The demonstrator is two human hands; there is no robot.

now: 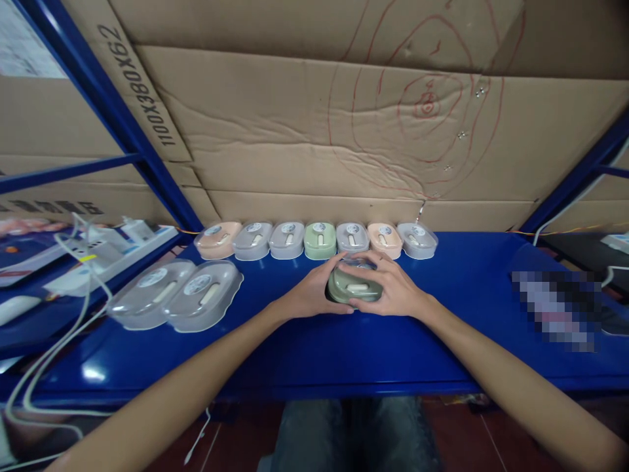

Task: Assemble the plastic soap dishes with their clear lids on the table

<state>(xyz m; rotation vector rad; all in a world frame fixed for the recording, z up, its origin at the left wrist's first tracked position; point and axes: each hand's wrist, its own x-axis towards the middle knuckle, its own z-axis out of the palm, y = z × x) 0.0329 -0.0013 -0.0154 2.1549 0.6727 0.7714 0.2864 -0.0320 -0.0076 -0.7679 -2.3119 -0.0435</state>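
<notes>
A green oval box with a clear lid [354, 288] rests on the blue table [344, 354] in front of me. My left hand [309, 292] cups its left side and my right hand [390, 288] wraps over its right side and top. Both hands grip the same box. Behind it, a row of several closed boxes runs along the back: peach [217, 240], grey [252, 239], green [320, 240] and others.
Two clear lids [177, 298] lie at the left of the table. A white power strip with cables [105, 252] sits on the left shelf. Cardboard [344, 131] forms the back wall. A blurred patch [557, 308] covers something at the right.
</notes>
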